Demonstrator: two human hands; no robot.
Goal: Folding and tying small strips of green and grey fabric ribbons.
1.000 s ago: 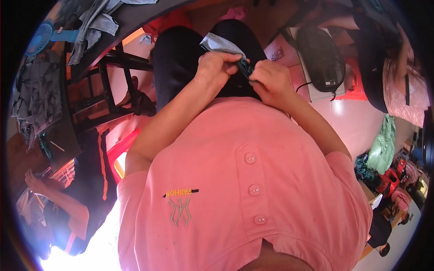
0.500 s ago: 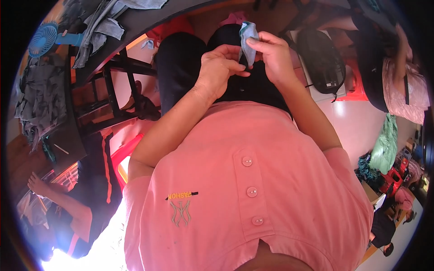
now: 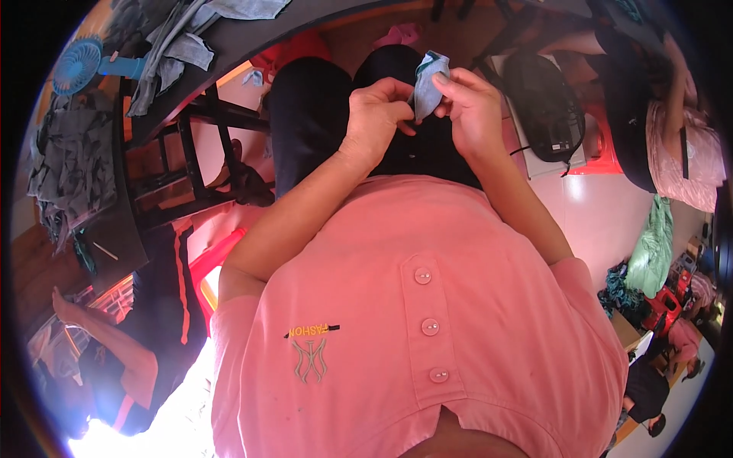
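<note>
A small light blue-grey fabric piece (image 3: 429,90) with a darker teal strip at its far end is held above my dark-trousered knees. My right hand (image 3: 475,111) pinches it from the right, thumb on top. The fingers of my left hand (image 3: 374,122) are bent and closed at its left edge; their tips are partly hidden, and they appear to grip that edge.
A dark table (image 3: 237,42) at the far left bears grey cloth pieces (image 3: 187,52) and a small blue fan (image 3: 78,65). A black bag (image 3: 548,107) lies at the right. Co-workers sit on both sides. Green fabric (image 3: 651,248) hangs at the right.
Both hands have shifted slightly right and nearer with the fabric piece. The fabric has turned, and the dark part at its lower end no longer shows.
</note>
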